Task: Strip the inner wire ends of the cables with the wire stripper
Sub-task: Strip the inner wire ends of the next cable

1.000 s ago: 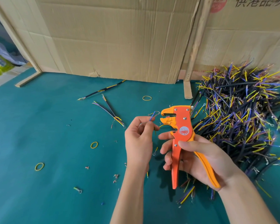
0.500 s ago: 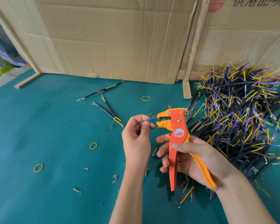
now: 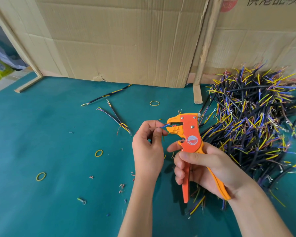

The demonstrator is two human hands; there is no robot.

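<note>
My right hand (image 3: pixel 205 170) grips the handles of an orange wire stripper (image 3: pixel 188 134), jaws pointing left. My left hand (image 3: pixel 148 144) pinches a short cable's blue inner wire (image 3: pixel 164 126) between thumb and forefinger, and the wire's tip sits inside the stripper's jaws. Most of that cable is hidden behind my fingers. A big heap of black cables (image 3: pixel 256 120) with yellow, blue and purple inner wires lies to the right, behind the stripper.
A few loose cables (image 3: pixel 115 117) lie on the teal table (image 3: pixel 41 134) at the middle left. Yellow rubber bands (image 3: pixel 98 153), a ring terminal (image 3: pixel 82 200) and insulation scraps are scattered about. Cardboard sheets (image 3: pixel 118 40) and a wooden post (image 3: pixel 197 93) stand at the back.
The stripper has swung left and down toward my left hand. The blue wire, held up free a second ago, now lies in the jaws.
</note>
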